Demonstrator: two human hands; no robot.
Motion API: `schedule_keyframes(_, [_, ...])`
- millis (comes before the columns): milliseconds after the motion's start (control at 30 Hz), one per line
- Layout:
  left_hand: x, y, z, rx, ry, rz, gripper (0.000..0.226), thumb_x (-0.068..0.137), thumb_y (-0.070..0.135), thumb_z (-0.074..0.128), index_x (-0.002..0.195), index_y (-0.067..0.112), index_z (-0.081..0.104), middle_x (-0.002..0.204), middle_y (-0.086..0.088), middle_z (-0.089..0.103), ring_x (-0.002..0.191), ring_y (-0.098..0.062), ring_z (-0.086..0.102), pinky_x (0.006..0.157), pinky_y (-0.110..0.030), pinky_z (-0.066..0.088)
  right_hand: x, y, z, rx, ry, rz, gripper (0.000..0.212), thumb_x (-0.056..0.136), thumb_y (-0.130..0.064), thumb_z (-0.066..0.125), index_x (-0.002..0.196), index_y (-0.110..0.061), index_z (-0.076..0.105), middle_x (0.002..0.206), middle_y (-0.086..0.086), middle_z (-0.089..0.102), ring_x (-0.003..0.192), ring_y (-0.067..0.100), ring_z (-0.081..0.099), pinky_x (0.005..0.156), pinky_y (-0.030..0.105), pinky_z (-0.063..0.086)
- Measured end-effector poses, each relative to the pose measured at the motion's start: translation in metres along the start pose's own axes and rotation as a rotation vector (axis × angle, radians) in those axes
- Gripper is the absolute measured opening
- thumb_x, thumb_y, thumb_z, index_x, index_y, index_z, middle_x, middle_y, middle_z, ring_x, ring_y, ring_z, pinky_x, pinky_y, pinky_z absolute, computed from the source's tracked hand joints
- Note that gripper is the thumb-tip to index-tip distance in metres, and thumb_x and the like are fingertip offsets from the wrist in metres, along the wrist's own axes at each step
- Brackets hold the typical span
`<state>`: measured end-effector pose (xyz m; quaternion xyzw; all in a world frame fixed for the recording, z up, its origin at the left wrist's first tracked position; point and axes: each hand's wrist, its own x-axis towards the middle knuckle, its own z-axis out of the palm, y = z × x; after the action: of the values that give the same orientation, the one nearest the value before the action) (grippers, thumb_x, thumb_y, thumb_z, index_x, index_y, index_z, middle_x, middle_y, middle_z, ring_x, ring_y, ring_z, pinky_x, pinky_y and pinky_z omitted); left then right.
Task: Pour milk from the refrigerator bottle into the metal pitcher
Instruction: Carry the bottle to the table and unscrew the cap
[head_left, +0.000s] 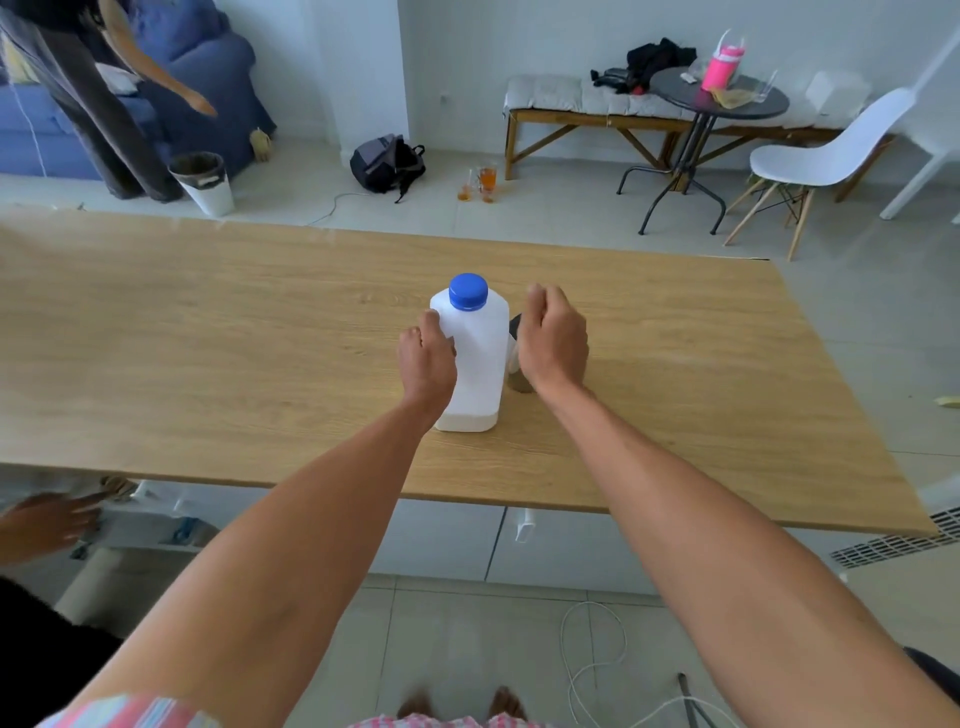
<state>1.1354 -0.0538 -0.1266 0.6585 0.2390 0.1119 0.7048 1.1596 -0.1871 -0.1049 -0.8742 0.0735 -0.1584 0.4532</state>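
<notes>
A white plastic milk bottle with a blue cap stands upright near the middle of the wooden table. My left hand is wrapped around the bottle's left side. Just right of the bottle stands the metal pitcher, of which only a dark sliver shows. My right hand covers the rest of the pitcher, its fingers loosely curled. Whether that hand touches or grips the pitcher is hidden.
The table's near edge is close to my body, with white drawers below it. Another person's hand is at the lower left, and a second person stands at the far left by a blue sofa. Chairs, a round table and a bench stand beyond.
</notes>
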Motion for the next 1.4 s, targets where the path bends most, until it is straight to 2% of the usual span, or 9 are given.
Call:
schedule_keyframes(133, [0.0,-0.003,0.0,-0.013,-0.024,0.032,0.032,0.087,0.032,0.04,0.057,0.025,0.029,0.062,0.004,0.033,0.055,-0.015,0.03,0.057,-0.035,0.029,0.016,-0.047,-0.006,-0.24,-0.137,-0.292,0.044,0.106,-0.05,0.035,0.101,-0.014,0.06,0.085,0.003,0.068,0.077,0.03,0.064,0.068,0.041,0.051])
schedule_keyframes(233, [0.005,-0.006,0.001,0.003,-0.027,0.075,0.034,0.092,0.021,0.035,0.059,0.022,0.026,0.054,0.007,0.031,0.051,-0.013,0.026,0.05,-0.03,0.025,0.012,-0.068,0.002,-0.574,-0.255,-0.368,0.053,0.105,-0.059,0.031,0.111,-0.013,0.059,0.087,0.002,0.058,0.076,0.029,0.057,0.069,0.04,0.043])
schedule_keyframes(400, [0.004,-0.004,0.006,0.056,0.042,0.116,0.032,0.087,0.024,0.033,0.057,0.015,0.03,0.052,0.0,0.032,0.053,-0.018,0.025,0.047,-0.03,0.024,0.004,-0.081,0.023,-0.858,-0.162,-0.499,0.043,0.108,-0.044,0.033,0.111,-0.012,0.06,0.079,0.003,0.057,0.067,0.027,0.052,0.06,0.035,0.035])
schedule_keyframes(533, [0.008,-0.007,0.006,0.074,0.07,0.128,0.032,0.09,0.015,0.037,0.059,0.014,0.03,0.061,-0.008,0.031,0.061,-0.02,0.028,0.053,-0.036,0.025,0.015,-0.074,0.019,-0.877,-0.165,-0.672,0.038,0.104,-0.037,0.035,0.088,-0.015,0.062,0.064,0.0,0.053,0.053,0.023,0.046,0.054,0.032,0.028])
schedule_keyframes(667, [0.007,-0.005,0.01,0.157,0.095,0.19,0.046,0.096,-0.007,0.038,0.058,0.016,0.026,0.058,-0.003,0.026,0.041,-0.007,0.029,0.041,-0.021,0.025,0.026,-0.071,0.013,-0.863,-0.229,-0.786,0.037,0.102,-0.034,0.037,0.078,-0.015,0.058,0.053,-0.004,0.034,0.043,0.017,0.029,0.05,0.031,0.021])
schedule_keyframes(800, [0.009,-0.007,0.013,0.1,0.132,0.162,0.045,0.095,-0.004,0.036,0.056,0.016,0.026,0.047,0.013,0.024,0.042,-0.009,0.021,0.041,-0.022,0.019,0.031,-0.068,0.011,-0.811,-0.256,-0.828,0.036,0.1,-0.033,0.04,0.071,-0.015,0.052,0.049,-0.005,0.032,0.041,0.02,0.034,0.048,0.029,0.017])
schedule_keyframes(967, [0.008,-0.007,0.015,0.102,0.158,0.188,0.048,0.097,-0.003,0.036,0.055,0.017,0.026,0.052,0.007,0.025,0.043,-0.008,0.022,0.045,-0.024,0.018,0.037,-0.065,0.011,-0.765,-0.275,-0.883,0.034,0.099,-0.032,0.043,0.069,-0.016,0.048,0.047,-0.008,0.03,0.038,0.016,0.026,0.048,0.027,0.015])
schedule_keyframes(1200, [0.008,-0.007,0.015,0.105,0.152,0.222,0.044,0.094,0.003,0.035,0.054,0.017,0.023,0.049,0.013,0.022,0.043,-0.008,0.022,0.043,-0.022,0.02,0.045,-0.061,0.012,-0.725,-0.315,-0.953,0.034,0.097,-0.031,0.041,0.067,-0.016,0.047,0.048,-0.009,0.031,0.043,0.027,0.042,0.05,0.029,0.021])
schedule_keyframes(1400, [0.008,-0.007,0.014,0.09,0.137,0.209,0.04,0.092,0.007,0.034,0.056,0.018,0.022,0.038,0.013,0.021,0.043,-0.007,0.021,0.042,-0.021,0.02,0.052,-0.053,0.015,-0.599,-0.317,-1.064,0.028,0.093,-0.027,0.043,0.067,-0.018,0.041,0.045,-0.012,0.021,0.037,0.025,0.029,0.047,0.024,0.018])
